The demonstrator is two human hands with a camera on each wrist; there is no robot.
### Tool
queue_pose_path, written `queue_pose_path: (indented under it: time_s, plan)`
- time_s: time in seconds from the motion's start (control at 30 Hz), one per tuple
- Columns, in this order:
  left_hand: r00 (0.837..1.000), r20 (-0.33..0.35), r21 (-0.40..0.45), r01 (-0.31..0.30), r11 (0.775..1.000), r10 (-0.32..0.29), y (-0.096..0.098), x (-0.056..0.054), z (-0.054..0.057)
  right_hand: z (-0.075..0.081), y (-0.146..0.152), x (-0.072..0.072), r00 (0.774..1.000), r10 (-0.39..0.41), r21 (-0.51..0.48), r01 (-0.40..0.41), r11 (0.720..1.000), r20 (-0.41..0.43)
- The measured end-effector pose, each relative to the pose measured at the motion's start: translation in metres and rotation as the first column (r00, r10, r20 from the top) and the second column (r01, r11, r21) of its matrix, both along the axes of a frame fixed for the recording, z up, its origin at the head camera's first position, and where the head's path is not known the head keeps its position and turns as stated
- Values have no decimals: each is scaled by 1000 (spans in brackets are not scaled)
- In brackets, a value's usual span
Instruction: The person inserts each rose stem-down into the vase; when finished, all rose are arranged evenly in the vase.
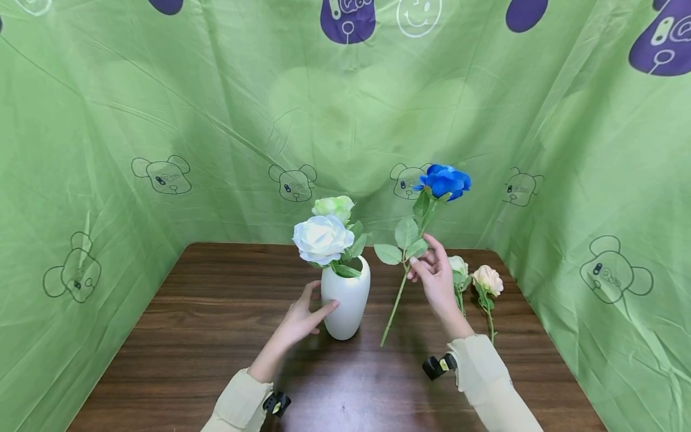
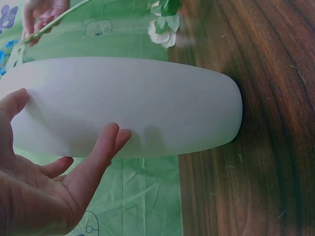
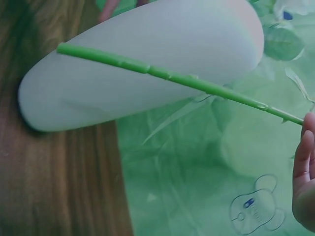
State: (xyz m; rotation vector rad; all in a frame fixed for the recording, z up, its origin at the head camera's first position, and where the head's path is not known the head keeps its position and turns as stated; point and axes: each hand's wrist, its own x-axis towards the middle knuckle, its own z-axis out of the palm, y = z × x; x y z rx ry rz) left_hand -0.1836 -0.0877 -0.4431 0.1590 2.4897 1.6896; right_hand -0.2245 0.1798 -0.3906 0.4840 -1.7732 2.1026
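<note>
A white vase (image 1: 348, 300) stands upright on the table, holding a pale blue-white rose (image 1: 323, 240) and a light green flower (image 1: 333, 207). My left hand (image 1: 300, 317) grips the vase's left side, thumb on the front; the left wrist view shows fingertips (image 2: 112, 130) against the smooth wall. To the right of the vase, my right hand (image 1: 436, 273) pinches the leafy stem of a blue rose (image 1: 445, 182). Its bloom is up and the bare stem (image 3: 147, 69) slants down to the left, overlapping the vase in the right wrist view.
On the right part of the brown wooden table (image 1: 227, 312) lie a whitish rose (image 1: 459, 266) and a pale peach rose (image 1: 488, 280), the first partly hidden by my right hand. Green printed cloth (image 1: 227, 120) hangs around the back and sides.
</note>
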Motion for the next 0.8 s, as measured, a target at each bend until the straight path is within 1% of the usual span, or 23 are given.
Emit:
queue_pose_path:
  time_s: [0.17, 0.4, 0.6, 0.8]
  plan:
    - [1000, 6, -6, -5, 1000, 5, 0, 0, 0, 19, -4, 0, 999, -32, -112, 32, 993, 1]
    - [1000, 5, -1, -7, 1000, 7, 0, -1, 1, 44, -6, -7, 998, -69, -240, 68, 968, 3]
    - [1000, 2, 0, -6, 1000, 6, 0, -1, 1, 63, -8, -12, 996, -92, -319, 82, 944, -19]
    - [1000, 1, -3, -8, 1000, 8, 0, -1, 0, 77, -10, -20, 991, -129, -384, 107, 917, -32]
